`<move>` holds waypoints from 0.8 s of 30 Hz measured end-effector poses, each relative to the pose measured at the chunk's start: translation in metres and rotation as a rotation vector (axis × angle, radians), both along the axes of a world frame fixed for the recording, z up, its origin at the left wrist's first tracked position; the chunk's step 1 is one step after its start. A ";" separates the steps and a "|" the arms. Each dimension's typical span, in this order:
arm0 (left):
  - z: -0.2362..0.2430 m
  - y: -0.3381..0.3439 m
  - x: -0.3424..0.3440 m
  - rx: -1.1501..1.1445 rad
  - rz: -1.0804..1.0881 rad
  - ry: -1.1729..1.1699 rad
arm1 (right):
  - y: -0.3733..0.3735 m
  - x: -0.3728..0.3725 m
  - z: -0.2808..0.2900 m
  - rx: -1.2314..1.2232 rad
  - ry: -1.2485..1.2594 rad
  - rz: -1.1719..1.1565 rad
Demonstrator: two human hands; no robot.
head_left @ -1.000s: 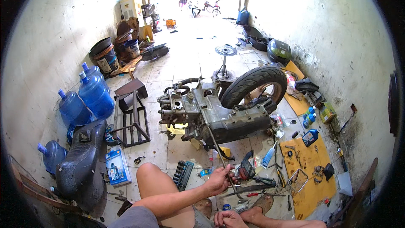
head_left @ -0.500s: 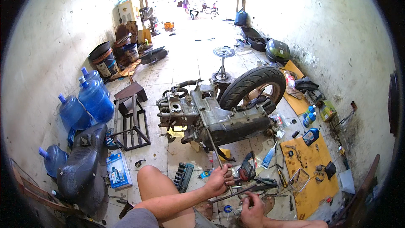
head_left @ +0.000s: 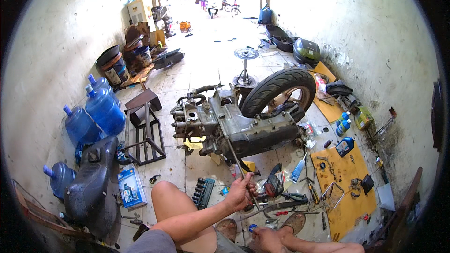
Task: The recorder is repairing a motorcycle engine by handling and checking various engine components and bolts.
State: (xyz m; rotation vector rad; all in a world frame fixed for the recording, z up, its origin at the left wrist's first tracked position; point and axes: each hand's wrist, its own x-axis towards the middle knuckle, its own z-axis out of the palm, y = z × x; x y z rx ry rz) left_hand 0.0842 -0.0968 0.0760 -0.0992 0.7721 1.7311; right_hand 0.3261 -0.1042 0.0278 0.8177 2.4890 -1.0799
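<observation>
Tiled workshop floor between pale walls, littered with tools and water jugs. At centre lay a scooter engine unit with its rear tyre attached: judged heavy and rigid, to be shifted only by its casing. The left hand was clenched around a long metal rod angled up toward the casing's underside; the rod looked stiff, slim, possibly oily, best held low on the shaft. The right hand, by the sandalled foot, rested low; whether its grip was closed could not be told.
</observation>
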 end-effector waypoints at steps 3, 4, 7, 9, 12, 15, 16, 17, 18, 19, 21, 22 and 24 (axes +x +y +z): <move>-0.004 0.001 -0.004 0.016 0.004 0.002 | 0.008 -0.006 0.027 0.130 0.133 -0.183; -0.005 0.001 -0.005 0.006 0.016 -0.032 | 0.009 -0.008 0.035 0.217 0.223 -0.257; -0.010 0.002 -0.007 0.005 0.012 0.003 | 0.012 -0.014 0.061 0.480 0.339 -0.441; -0.011 0.003 -0.007 0.013 0.013 0.026 | 0.012 -0.018 0.084 0.673 0.454 -0.475; -0.011 0.003 -0.006 0.011 0.018 0.009 | 0.014 -0.026 0.121 0.919 0.684 -0.356; -0.009 0.003 -0.005 -0.013 0.023 0.051 | 0.021 -0.040 0.140 1.037 0.647 -0.088; -0.008 0.004 -0.005 -0.051 0.033 0.061 | 0.025 -0.048 0.138 1.098 0.555 0.049; -0.008 0.004 -0.005 -0.044 0.027 0.089 | 0.030 -0.054 0.134 1.127 0.430 0.194; -0.007 0.005 -0.005 -0.066 0.025 0.103 | 0.035 -0.060 0.126 1.158 0.402 0.255; -0.007 0.005 -0.005 -0.069 0.004 0.098 | 0.040 -0.063 0.117 1.060 0.338 0.287; -0.006 0.007 -0.005 -0.084 0.007 0.111 | 0.057 -0.092 0.084 0.905 0.306 0.249; -0.006 0.008 -0.005 -0.079 0.013 0.097 | 0.056 -0.093 0.070 0.548 0.475 0.035; -0.008 0.011 -0.006 -0.038 -0.010 0.061 | 0.051 -0.094 0.041 -0.209 0.641 -0.338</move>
